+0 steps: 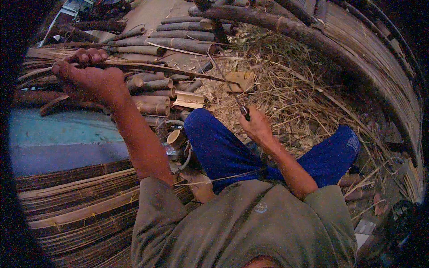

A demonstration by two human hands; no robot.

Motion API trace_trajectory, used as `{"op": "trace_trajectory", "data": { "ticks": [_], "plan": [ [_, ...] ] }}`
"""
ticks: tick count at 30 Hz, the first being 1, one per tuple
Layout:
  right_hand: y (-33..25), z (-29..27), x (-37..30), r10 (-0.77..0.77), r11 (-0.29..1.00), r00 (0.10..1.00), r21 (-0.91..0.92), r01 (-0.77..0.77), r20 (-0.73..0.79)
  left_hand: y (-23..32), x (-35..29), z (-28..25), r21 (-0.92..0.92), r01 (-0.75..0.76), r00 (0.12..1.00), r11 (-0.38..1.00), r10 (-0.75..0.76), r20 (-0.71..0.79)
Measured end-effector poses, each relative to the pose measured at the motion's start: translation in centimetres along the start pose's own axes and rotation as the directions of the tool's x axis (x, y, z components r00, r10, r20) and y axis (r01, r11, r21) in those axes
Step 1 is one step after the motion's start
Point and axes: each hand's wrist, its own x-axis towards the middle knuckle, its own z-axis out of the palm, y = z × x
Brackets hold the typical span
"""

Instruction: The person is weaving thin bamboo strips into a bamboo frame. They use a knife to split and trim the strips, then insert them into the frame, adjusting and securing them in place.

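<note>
My left hand point(89, 78) is raised at the far left, its fingers wrapped round a long bamboo strip point(172, 69). The strip runs right from the fist, and its far end lies over a pale yellowish block point(246, 79). In front of my knees, my right hand point(258, 126) is closed on the dark handle of a knife point(219, 69). Its long thin blade points up and to the left, crossing the strip near its far end. Whether blade and strip touch, I cannot tell.
Pale shavings point(286, 96) cover the ground beyond my blue-clad legs. Cut bamboo poles point(183, 42) lie stacked ahead, with shorter bamboo pieces point(154, 107) nearer left. A thick pole point(308, 40) curves along the right. Bundled slats point(85, 210) lie at lower left.
</note>
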Motion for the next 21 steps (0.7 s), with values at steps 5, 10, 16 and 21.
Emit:
{"op": "trace_trajectory", "data": {
  "ticks": [5,10,16,21],
  "plan": [
    [-5.9,-1.9,-0.3,-0.123,0.987,0.992,0.11,0.118,0.033,0.5,-0.9,0.4,-0.038,0.01,0.999,0.999,-0.008,0.044],
    [-12.4,-3.7,-0.3,-0.317,0.928,0.948,0.199,0.314,-0.016,1.6,-2.4,0.5,-0.161,0.109,0.981,0.981,-0.08,0.177],
    [-19.0,-4.2,-0.7,-0.605,0.674,0.764,0.368,0.641,-0.223,3.7,-3.1,1.3,-0.029,-0.092,0.991,0.995,0.094,0.09],
    [-17.8,-2.8,0.5,-0.504,0.839,0.861,0.199,0.506,-0.064,3.5,-4.5,3.3,0.113,-0.206,0.978,0.972,0.208,-0.01]
  ]
}}
